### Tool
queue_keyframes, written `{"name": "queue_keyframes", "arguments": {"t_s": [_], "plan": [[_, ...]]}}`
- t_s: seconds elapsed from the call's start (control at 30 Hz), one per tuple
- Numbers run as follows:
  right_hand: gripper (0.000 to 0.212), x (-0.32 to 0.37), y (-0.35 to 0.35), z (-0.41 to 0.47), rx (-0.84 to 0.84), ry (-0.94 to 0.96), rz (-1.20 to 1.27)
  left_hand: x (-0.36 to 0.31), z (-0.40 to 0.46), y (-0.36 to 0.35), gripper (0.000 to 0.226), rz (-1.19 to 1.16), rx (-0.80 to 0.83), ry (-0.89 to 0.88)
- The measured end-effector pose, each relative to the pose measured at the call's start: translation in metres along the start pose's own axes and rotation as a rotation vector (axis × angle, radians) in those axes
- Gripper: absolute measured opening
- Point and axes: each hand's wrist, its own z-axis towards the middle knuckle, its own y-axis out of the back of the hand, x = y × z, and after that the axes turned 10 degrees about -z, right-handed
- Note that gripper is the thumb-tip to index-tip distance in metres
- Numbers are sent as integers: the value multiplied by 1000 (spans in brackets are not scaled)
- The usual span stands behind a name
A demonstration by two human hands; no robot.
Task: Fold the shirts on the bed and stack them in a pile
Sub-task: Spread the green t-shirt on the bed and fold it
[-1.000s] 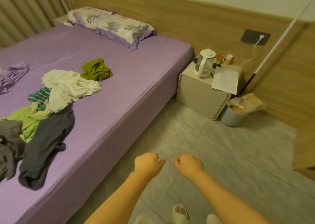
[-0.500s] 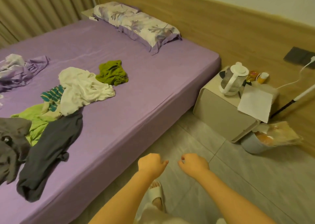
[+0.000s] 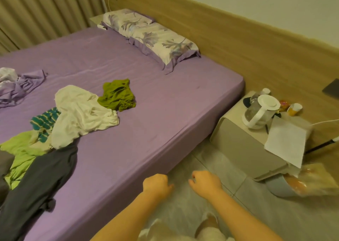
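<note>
Several crumpled shirts lie unfolded on the purple bed: an olive green one, a white one, a teal striped one, a lime green one and a dark grey one. Another grey garment is cut off at the left edge. My left hand and my right hand hover over the floor beside the bed's near edge, both curled into loose fists and holding nothing.
Purple crumpled bedding lies at the far left, and a floral pillow rests at the headboard. To the right stands a nightstand with a kettle and paper. A bin with a plastic bag sits beside it.
The view has swung and moved closer to the bed, so the nightstand has shifted right. Both hands stay curled and empty, now nearer the bed's edge.
</note>
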Motion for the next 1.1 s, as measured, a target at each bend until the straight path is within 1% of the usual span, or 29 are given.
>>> {"name": "queue_keyframes", "arguments": {"t_s": [0.17, 0.4, 0.53, 0.7, 0.77, 0.87, 0.97, 1.1], "plan": [[32, -35, 27, 63, 11, 96, -46, -33, 46, 20, 36, -59, -29, 83], [31, -97, 78, 141, 25, 241, -94, -92, 92, 44, 28, -217, -55, 254], [24, -115, 97, 175, 78, 304, -141, -110, 110, 55, 34, -284, -70, 345], [22, -103, 112, 210, 109, 380, -159, -108, 128, 74, 36, -341, -103, 433], [26, -91, 117, 225, 121, 407, -175, -101, 136, 82, 36, -350, -106, 461], [24, -71, 124, 248, 130, 434, -213, -85, 150, 93, 33, -358, -87, 489], [21, -52, 132, 270, 140, 453, -255, -61, 167, 107, 37, -371, -74, 515], [30, -32, 149, 301, 141, 443, -256, -30, 188, 131, 38, -404, -57, 498]]}}
